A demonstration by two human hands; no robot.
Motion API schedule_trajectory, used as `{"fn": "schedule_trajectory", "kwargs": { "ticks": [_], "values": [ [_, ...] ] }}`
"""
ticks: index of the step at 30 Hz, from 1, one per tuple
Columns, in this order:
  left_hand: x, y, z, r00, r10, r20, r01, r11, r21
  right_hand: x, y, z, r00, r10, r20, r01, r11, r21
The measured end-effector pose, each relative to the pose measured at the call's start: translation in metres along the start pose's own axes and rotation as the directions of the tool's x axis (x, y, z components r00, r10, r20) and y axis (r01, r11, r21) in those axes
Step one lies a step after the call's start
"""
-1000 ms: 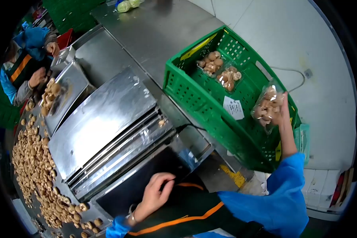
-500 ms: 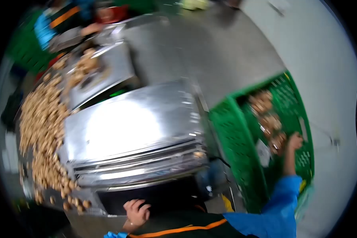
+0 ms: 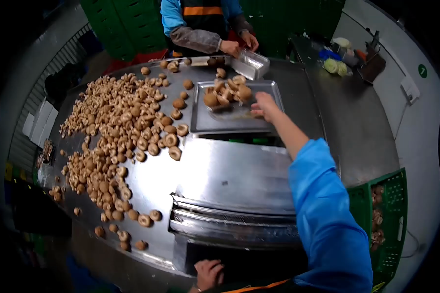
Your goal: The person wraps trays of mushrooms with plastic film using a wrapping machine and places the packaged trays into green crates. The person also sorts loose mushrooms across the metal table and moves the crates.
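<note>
My right hand (image 3: 265,106) reaches over a shallow metal tray (image 3: 200,124), fingers stretched out and holding nothing. Just left of its fingertips sits a small heap of brown mushrooms (image 3: 228,93), which seems to lie in a clear container. Low in the view, my left hand (image 3: 209,273) is loosely curled at the near side of the steel machine (image 3: 234,171). Nothing shows in its fingers, though part of that hand is cut off by the lower edge.
Loose mushrooms (image 3: 127,122) cover the left of the steel table. Opposite, a co-worker's hands (image 3: 237,46) hold a shiny rectangular tray (image 3: 252,64). A green crate (image 3: 400,210) with packed mushrooms stands at right. Cabbage-like vegetables (image 3: 335,67) lie on the back counter.
My right hand has left the green crate and moved up and left to the metal tray. The head view has turned left. My left hand stays at the machine's near side.
</note>
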State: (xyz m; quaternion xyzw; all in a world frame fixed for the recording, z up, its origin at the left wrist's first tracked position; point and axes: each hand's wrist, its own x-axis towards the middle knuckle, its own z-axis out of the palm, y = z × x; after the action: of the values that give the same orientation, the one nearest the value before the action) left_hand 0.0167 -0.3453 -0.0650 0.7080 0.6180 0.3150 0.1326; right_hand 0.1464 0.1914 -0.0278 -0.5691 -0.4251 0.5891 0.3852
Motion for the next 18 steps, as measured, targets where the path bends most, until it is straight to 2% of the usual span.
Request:
{"fn": "schedule_trajectory", "kwargs": {
  "ticks": [1,2,5,6,7,10,11,12,14,16,18],
  "values": [
    [0.0,0.0,0.003,0.995,0.027,-0.098,-0.023,0.999,0.042,0.016,0.004,0.015,0.999,0.03,0.019,-0.031,0.999,0.043],
    [-0.001,0.001,0.004,0.994,0.043,-0.1,-0.041,0.999,0.014,0.022,0.006,0.027,0.997,0.072,0.039,-0.074,0.995,0.071],
    [-0.017,-0.01,0.017,0.997,0.044,-0.058,-0.051,0.992,-0.116,0.029,0.007,0.031,0.997,0.07,-0.015,-0.064,0.973,0.222],
    [-0.022,-0.015,0.018,0.998,0.054,-0.032,-0.058,0.984,-0.171,0.019,0.006,0.03,0.998,0.049,-0.026,-0.042,0.974,0.221],
    [-0.024,-0.018,0.018,0.997,0.073,-0.013,-0.074,0.973,-0.217,0.005,0.003,0.027,0.999,0.019,-0.034,-0.011,0.974,0.227],
    [-0.018,-0.012,0.015,0.997,0.067,-0.039,-0.071,0.992,-0.109,-0.047,-0.011,0.011,0.995,-0.045,-0.093,0.068,0.961,0.268],
    [-0.009,-0.009,0.006,0.993,0.074,-0.093,-0.081,0.993,-0.084,-0.069,-0.013,0.0,0.99,-0.054,-0.129,0.09,0.953,0.289],
    [-0.02,-0.011,0.019,0.995,0.051,-0.081,-0.061,0.989,-0.133,-0.091,-0.015,-0.013,0.992,-0.055,-0.111,0.086,0.952,0.294],
    [-0.012,-0.013,0.013,0.977,0.148,-0.154,-0.163,0.983,-0.09,-0.14,-0.011,-0.041,0.995,-0.051,-0.083,0.074,0.948,0.308],
    [-0.007,-0.011,0.005,0.96,0.193,-0.202,-0.225,0.962,-0.153,-0.197,0.001,-0.064,0.994,-0.023,-0.103,0.058,0.933,0.354],
    [-0.006,-0.01,-0.002,0.97,0.141,-0.199,-0.188,0.951,-0.245,-0.247,0.02,-0.084,0.991,0.022,-0.135,0.032,0.922,0.386]
  ]
}}
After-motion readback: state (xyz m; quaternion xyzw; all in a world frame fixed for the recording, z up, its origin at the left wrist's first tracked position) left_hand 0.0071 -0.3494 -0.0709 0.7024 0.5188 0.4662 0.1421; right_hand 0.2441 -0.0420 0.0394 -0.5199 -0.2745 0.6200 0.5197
